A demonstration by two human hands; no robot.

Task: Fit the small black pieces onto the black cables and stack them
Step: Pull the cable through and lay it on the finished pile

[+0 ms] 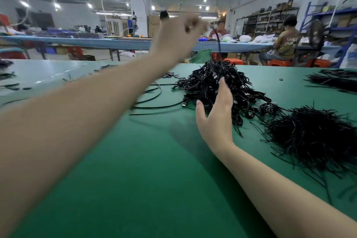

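My left hand (178,34) is raised high above the green table (135,170), blurred, its fingers pinching a black cable (218,44) that hangs down into a tangled heap of black cables (216,83). A small black piece (164,15) sits on the tip of one raised finger. My right hand (216,116) stands edge-on with straight fingers against the near side of the heap, holding nothing. A second pile of short black strands (313,137) lies to the right. Small black pieces (171,75) are scattered left of the heap.
Loose cables (154,100) trail left across the table. More black cable bundles (336,81) lie at the far right. Behind, a long blue workbench (116,42) runs across with two seated people (286,40) and orange stools (278,63).
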